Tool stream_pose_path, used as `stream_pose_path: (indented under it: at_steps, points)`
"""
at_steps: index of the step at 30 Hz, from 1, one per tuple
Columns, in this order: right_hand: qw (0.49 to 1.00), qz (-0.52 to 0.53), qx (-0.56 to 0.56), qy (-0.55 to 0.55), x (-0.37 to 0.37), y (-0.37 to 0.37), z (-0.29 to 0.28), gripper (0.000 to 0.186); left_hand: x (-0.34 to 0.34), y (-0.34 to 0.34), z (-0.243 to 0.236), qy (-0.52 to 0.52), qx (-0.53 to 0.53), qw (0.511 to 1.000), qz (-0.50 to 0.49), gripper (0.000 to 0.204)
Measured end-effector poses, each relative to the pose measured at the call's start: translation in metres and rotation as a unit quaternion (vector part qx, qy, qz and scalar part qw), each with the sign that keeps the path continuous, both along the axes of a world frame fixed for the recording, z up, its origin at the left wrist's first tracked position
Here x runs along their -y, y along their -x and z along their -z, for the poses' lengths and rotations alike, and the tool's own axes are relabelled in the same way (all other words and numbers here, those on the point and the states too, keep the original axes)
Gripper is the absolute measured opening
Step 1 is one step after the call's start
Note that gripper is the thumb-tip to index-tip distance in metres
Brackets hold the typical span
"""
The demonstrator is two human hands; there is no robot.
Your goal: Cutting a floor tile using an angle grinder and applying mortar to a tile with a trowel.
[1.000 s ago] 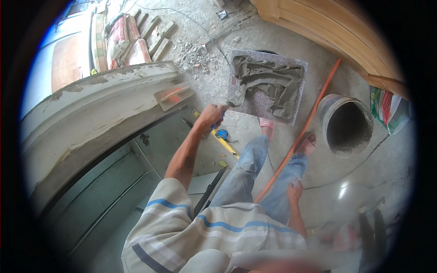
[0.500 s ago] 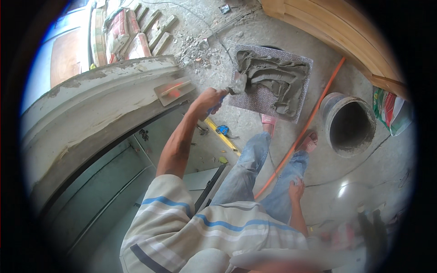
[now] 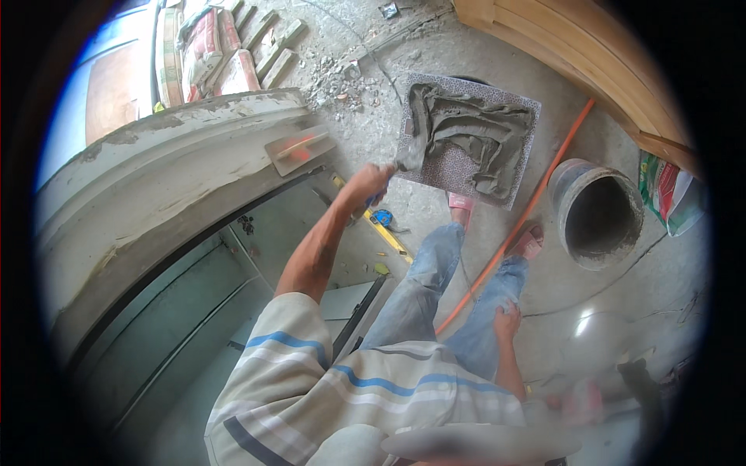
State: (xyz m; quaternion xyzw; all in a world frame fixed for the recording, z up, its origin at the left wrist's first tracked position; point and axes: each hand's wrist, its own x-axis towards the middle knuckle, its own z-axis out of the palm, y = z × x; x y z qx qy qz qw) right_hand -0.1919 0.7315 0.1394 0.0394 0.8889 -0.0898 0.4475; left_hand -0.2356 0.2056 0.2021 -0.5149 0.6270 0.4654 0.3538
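Observation:
My left hand [image 3: 370, 185] is closed around the handle of a pointed trowel [image 3: 409, 158]. The trowel's mortar-smeared blade is at the left edge of a square patterned tile [image 3: 446, 175]. Thick wet grey mortar [image 3: 480, 124] covers much of that tile in uneven ridges, leaving patterned patches bare. My right hand [image 3: 507, 320] rests on my right knee with its fingers laid over the jeans, holding no tool. Beneath the tile, the support is mostly hidden; a dark round edge shows behind it.
A flat plastering float [image 3: 298, 149] lies on the ledge at left. A yellow level [image 3: 388, 235] and blue tape measure [image 3: 381, 218] lie below my left hand. A mortar-crusted bucket [image 3: 597, 213] stands right, beyond an orange strip [image 3: 536, 194]. Bags [image 3: 203, 46] and wood slats [image 3: 277, 53] lie back left.
My left hand has moved slightly right and nearer, drawing the trowel down along the tile's left edge. The right hand stays on the knee.

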Motion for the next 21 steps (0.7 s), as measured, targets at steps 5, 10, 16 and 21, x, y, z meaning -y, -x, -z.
stream_pose_path:
  at_steps: [5, 10, 16, 21]
  points:
    - [1.000, 0.007, 0.017, -0.003, -0.001, 0.001, 0.002, 0.044, -0.013, -0.008, -0.016, 0.048, -0.042, 0.992, 0.107, 0.045]
    - [1.000, 0.015, 0.025, -0.009, -0.002, 0.001, 0.000, 0.044, 0.017, 0.057, 0.004, 0.090, -0.045, 0.994, 0.032, 0.050]
    - [1.000, -0.002, -0.002, 0.016, -0.008, -0.001, 0.007, 0.044, 0.037, 0.075, 0.024, 0.072, -0.091, 0.990, 0.079, 0.041]
    - [1.000, -0.013, -0.009, 0.009, -0.004, 0.000, 0.008, 0.043, -0.025, -0.064, 0.082, 0.193, -0.141, 0.888, 0.392, 0.016]
